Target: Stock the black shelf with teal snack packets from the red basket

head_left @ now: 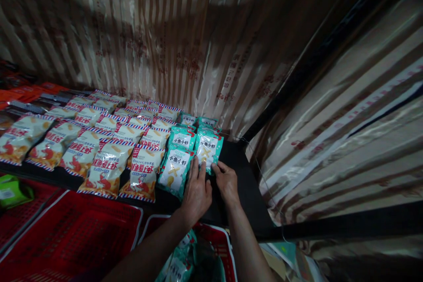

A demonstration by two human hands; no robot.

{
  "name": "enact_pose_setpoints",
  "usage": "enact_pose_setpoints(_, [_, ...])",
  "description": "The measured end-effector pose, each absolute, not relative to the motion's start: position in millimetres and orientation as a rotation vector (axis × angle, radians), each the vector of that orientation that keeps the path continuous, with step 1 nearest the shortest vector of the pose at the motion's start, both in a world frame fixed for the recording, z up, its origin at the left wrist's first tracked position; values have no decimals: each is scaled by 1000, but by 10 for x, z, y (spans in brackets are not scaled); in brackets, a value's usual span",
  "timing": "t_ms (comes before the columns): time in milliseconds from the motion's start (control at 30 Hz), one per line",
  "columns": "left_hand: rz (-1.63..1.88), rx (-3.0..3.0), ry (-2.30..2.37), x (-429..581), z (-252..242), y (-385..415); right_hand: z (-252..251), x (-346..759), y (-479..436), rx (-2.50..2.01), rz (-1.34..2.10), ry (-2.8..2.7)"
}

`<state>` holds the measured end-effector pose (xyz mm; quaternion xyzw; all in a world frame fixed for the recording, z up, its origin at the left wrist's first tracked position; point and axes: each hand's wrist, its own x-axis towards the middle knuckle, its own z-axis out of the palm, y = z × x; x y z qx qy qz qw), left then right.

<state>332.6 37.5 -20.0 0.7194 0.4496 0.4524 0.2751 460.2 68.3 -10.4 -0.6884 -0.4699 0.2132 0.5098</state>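
Both hands rest at the front of a dark shelf (pixel 243 176) stocked with snack bags. My left hand (pixel 196 191) lies flat with fingers stretched out, its tips on the lower edge of a teal snack bag (pixel 175 171). My right hand (pixel 225 181) is beside it, fingers reaching the bottom corner of another teal snack bag (pixel 209 147) in the right-hand row. More teal bags (pixel 183 136) are stacked behind these two.
Rows of white-and-orange shrimp snack bags (pixel 107 167) fill the shelf to the left. A red basket (pixel 69 238) sits below the shelf, and a second red basket (pixel 216 240) holding teal bags is under my arms. Striped shiny sheeting (pixel 185 31) covers the back and right side.
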Motion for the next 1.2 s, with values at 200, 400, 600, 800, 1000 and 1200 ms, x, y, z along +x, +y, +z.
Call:
enact_pose_setpoints(200, [1191, 1961, 1224, 3325, -201, 384, -53, 4615, 721, -1723, 475, -1178])
enact_pose_setpoints(400, [1184, 1999, 1256, 3322, -177, 369, 14, 4538, 647, -1835, 391, -1266])
enact_pose_setpoints(600, [1182, 2002, 1255, 3327, -190, 370, 50, 4465, 614, -1945, 308, -1322])
enact_pose_setpoints(800, [1162, 2019, 1243, 3332, -231, 394, 93, 4414, 603, -2009, 260, -1359])
enact_pose_setpoints(1000, [1143, 2017, 1233, 3315, -222, 405, 116, 4385, 589, -2047, 266, -1334])
enact_pose_setpoints(1200, [1156, 2016, 1224, 3315, -223, 400, 113, 4394, 574, -2085, 250, -1346])
